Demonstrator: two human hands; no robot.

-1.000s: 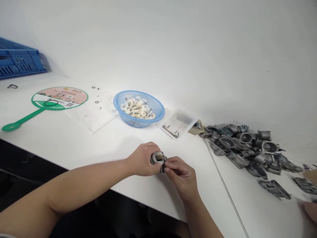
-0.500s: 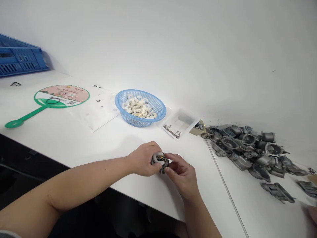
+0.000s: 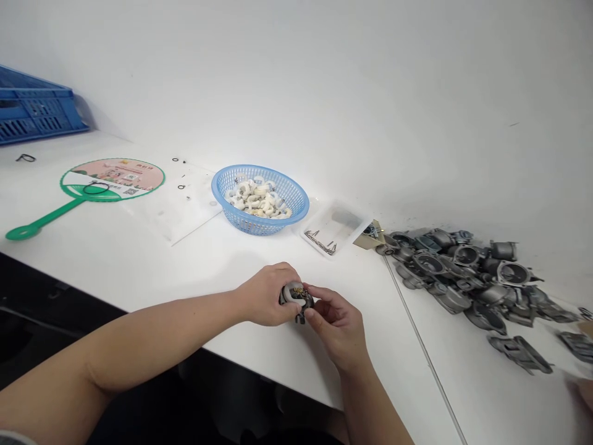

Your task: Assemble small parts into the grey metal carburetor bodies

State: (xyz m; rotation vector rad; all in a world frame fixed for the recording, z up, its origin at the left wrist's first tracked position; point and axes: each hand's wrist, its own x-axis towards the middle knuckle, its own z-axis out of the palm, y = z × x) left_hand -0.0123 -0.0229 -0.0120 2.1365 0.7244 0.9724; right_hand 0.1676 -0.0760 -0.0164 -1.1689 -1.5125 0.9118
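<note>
A dark grey metal carburetor body [image 3: 300, 316] with a white ring-shaped float [image 3: 288, 292] and small brass parts on top is held just above the white table. My left hand [image 3: 271, 295] wraps round its left side, the thumb lying over the float. At its right side, my right hand [image 3: 337, 321] has thumb and forefinger closed on the edge. I cannot make out whether a small piece is between those fingertips. Behind the hands stands a blue basket [image 3: 259, 227] of white floats, beside a clear plastic tray [image 3: 345, 217] holding thin metal pins.
Many grey metal castings [image 3: 463, 281] are heaped at the right, past a seam in the table. A small carton [image 3: 370, 240] of metal parts adjoins them. On the left lie a green-handled fan [image 3: 115, 179], black rings and a blue crate [image 3: 39, 111]. Part of a person shows at the right edge.
My hands and the carburetor body have shifted very slightly left, and the body looks a little more tilted. Both hands keep their hold. The whole view has moved a little.
</note>
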